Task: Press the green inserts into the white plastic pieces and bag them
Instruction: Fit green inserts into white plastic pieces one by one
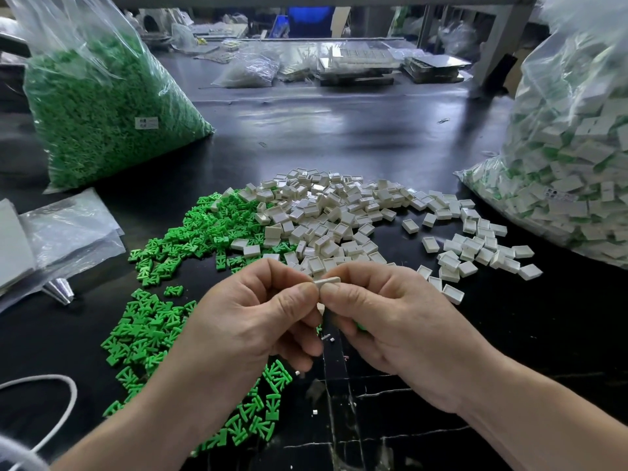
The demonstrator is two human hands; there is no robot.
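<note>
Both my hands meet above the black table's front. My left hand (258,317) and my right hand (390,321) pinch one small white plastic piece (328,281) between thumbs and forefingers. A bit of green shows under my right hand's fingers (361,326). Loose green inserts (149,321) lie spread to the left and beneath my left arm. A heap of white plastic pieces (339,219) lies behind my hands. A large clear bag of assembled white-and-green pieces (571,171) stands at the right.
A big clear bag of green inserts (102,107) stands at the back left. Flat empty plastic bags (61,236) lie at the left edge, a white cord (64,396) at the lower left. Trays and bags (339,62) clutter the far side of the table.
</note>
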